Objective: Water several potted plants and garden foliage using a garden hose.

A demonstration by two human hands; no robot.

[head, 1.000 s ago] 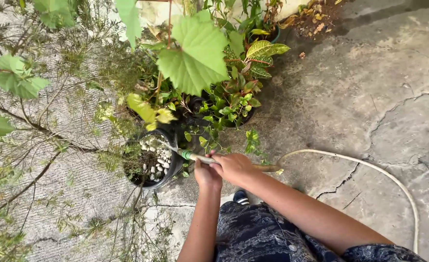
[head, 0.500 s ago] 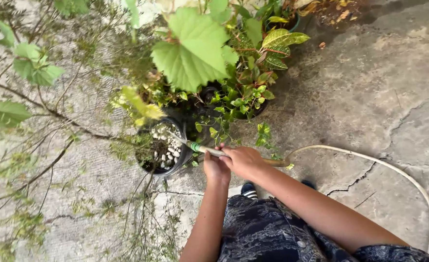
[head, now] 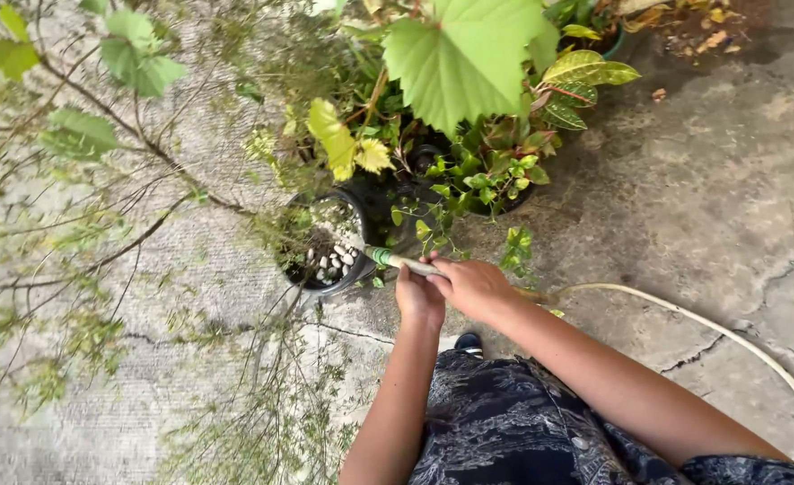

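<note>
We look down on an outdoor yard floor of grey, cracked concrete [head: 729, 180], damp and darker near the plants, with a rougher pale patch to our left under thin, leafy branches [head: 100, 180]. A cluster of potted plants stands at the top, topped by one large green leaf [head: 469, 58] and striped yellow-green foliage [head: 576, 85].

Our left hand [head: 417, 299] and right hand [head: 470, 286] sit side by side, both curled shut around a pale garden hose [head: 729, 337]. The hose curves away across the concrete to our right. Its green-banded tip [head: 381, 257] points into a black pot [head: 325, 242] holding dark soil and white pebbles, just beside the hands. Below the arms we see dark patterned clothing [head: 504, 422] and a shoe toe [head: 469, 342].

Compared with half a second ago, the whole scene sits farther right and higher in view: pot, hands and hose tip have shifted that way, while the grip on the hose is unchanged.
</note>
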